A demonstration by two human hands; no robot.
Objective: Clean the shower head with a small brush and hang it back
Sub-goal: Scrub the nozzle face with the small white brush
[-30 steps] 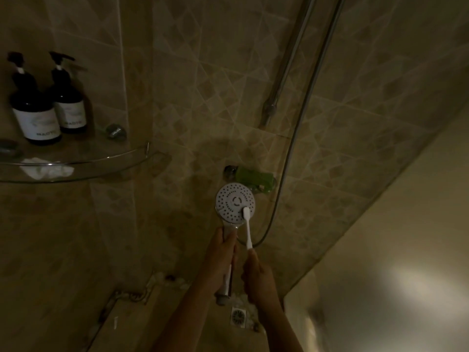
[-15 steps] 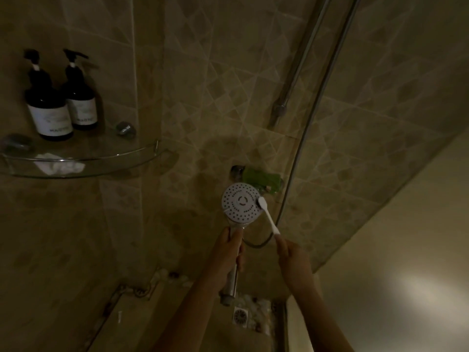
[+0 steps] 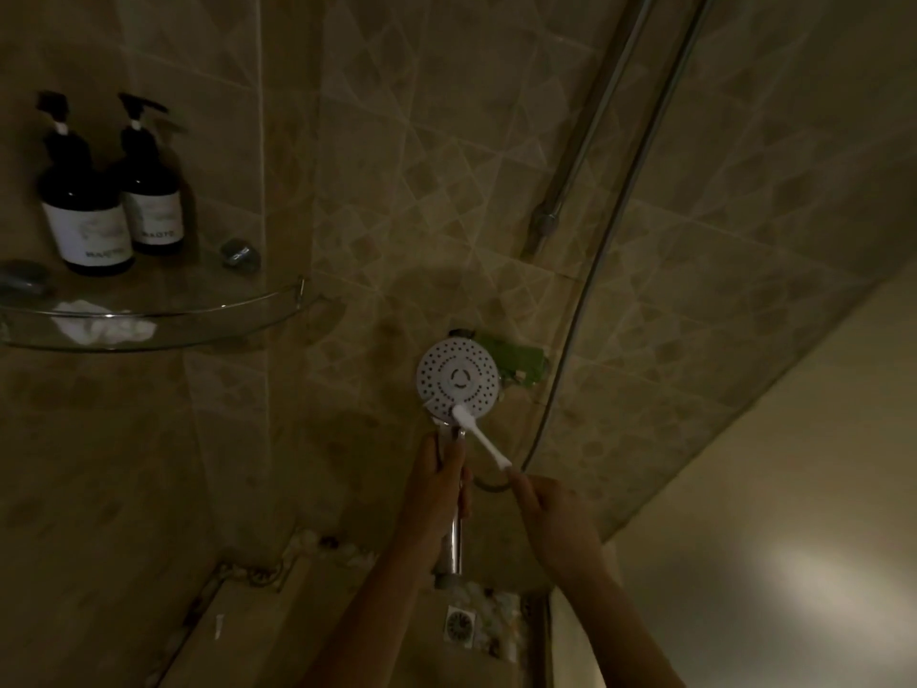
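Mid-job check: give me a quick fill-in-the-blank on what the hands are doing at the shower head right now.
1. The left hand grips the shower head by its ____.
2. The right hand holds a small white ____ against the spray face.
3. The bristles touch the ____ edge of the face.
4. On the glass shelf stand ____ dark pump bottles.

Missing words: handle; brush; lower; two

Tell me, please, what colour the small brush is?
White, handle and head alike; the small brush shows clearly in the head view.
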